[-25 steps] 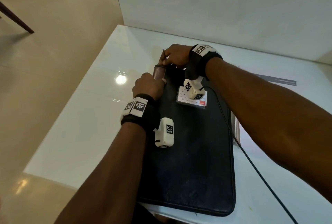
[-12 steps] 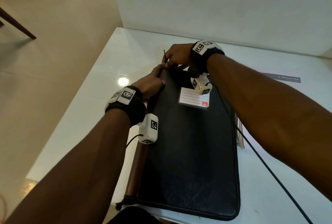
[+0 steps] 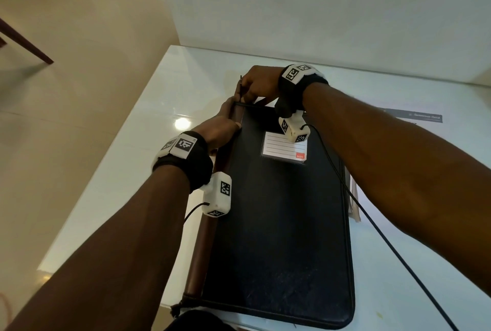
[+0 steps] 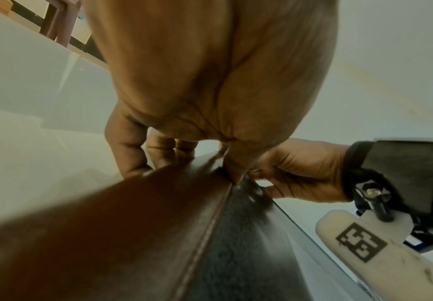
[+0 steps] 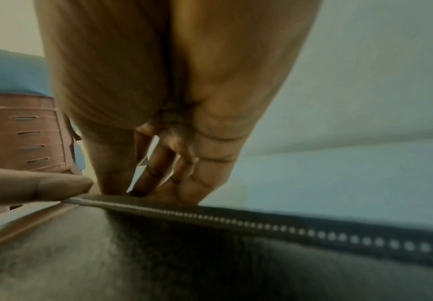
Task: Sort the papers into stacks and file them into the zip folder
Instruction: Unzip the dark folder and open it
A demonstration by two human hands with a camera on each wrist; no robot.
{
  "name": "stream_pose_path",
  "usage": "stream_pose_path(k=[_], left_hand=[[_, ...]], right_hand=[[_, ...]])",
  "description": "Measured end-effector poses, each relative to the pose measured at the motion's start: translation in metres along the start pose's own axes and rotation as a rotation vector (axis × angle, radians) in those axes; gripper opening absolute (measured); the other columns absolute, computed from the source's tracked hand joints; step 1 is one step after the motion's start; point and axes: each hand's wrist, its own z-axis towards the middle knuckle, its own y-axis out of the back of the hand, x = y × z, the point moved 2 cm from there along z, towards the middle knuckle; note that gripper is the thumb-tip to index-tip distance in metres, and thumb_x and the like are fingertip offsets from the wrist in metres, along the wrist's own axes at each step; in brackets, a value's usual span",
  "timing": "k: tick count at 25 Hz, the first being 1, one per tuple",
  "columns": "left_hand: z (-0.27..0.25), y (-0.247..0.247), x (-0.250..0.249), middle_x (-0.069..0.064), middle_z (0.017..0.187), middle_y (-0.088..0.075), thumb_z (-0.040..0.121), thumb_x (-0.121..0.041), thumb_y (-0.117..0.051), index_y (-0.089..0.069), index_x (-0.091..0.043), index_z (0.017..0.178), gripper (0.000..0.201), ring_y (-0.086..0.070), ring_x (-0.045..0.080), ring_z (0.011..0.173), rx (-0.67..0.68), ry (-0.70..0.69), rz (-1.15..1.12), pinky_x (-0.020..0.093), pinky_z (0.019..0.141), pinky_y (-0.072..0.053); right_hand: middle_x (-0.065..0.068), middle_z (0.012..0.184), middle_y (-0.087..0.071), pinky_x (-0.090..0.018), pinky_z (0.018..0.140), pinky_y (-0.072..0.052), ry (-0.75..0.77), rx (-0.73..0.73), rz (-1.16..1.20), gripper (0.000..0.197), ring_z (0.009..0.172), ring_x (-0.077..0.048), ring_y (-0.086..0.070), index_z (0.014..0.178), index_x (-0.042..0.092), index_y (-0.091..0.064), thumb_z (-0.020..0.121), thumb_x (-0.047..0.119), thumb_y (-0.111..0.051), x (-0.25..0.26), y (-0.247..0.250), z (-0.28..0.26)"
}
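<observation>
A black zip folder (image 3: pixel 279 224) with a brown spine (image 3: pixel 202 251) and a white label card (image 3: pixel 284 148) lies closed on the white table (image 3: pixel 127 171). My left hand (image 3: pixel 220 128) grips the spine near the far left corner, fingers (image 4: pixel 158 154) down its outer side and thumb on top. My right hand (image 3: pixel 255 86) pinches the thin zipper pull (image 3: pixel 240 83) at that same corner. The zipper teeth (image 5: pixel 261 222) run closed along the far edge. Paper edges (image 3: pixel 354 198) show beside the folder's right side.
A sheet with a dark header (image 3: pixel 425 117) lies at the far right of the table. A black cable (image 3: pixel 372 224) trails from my right wrist over the folder's right edge. The table's left edge drops to the floor, a wall stands behind, and a brown chair (image 5: pixel 24 132) is nearby.
My left hand has slid off the top of the folder's corner onto its left edge, uncovering the brown spine. My right hand has stayed at the far left corner on the pull.
</observation>
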Motion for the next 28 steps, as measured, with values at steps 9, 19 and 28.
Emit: stream_pose_path(k=[9,19,28], left_hand=[[0.003,0.000,-0.004,0.013,0.151,-0.046,0.103,-0.029,-0.054,0.003,-0.040,0.162,0.083,-0.056,0.036,0.122,-0.012,0.053,0.071,0.050,0.102,-0.050],[0.001,-0.001,-0.008,0.016,0.150,-0.044,0.105,-0.021,-0.051,0.003,-0.039,0.162,0.081,-0.055,0.032,0.115,-0.012,0.060,0.094,0.046,0.095,-0.050],[-0.005,0.000,-0.013,0.009,0.131,-0.046,0.106,-0.020,-0.052,0.000,-0.039,0.162,0.079,-0.056,0.032,0.113,-0.005,0.066,0.065,0.047,0.097,-0.050]], right_hand=[[-0.001,0.111,-0.072,-0.008,0.056,-0.049,0.008,-0.018,0.150,0.013,0.084,-0.010,-0.066,0.097,0.012,-0.073,0.092,0.004,-0.065,0.003,-0.005,0.006],[0.010,0.087,-0.066,-0.018,0.068,-0.051,-0.007,-0.027,0.117,0.020,0.078,-0.005,-0.061,0.113,0.014,-0.074,0.093,0.018,-0.071,0.000,-0.003,0.010],[0.000,0.092,-0.075,-0.028,0.082,-0.061,0.021,-0.067,0.141,0.019,0.089,-0.016,-0.070,0.107,0.017,-0.080,0.089,0.016,-0.076,-0.008,-0.003,0.015]])
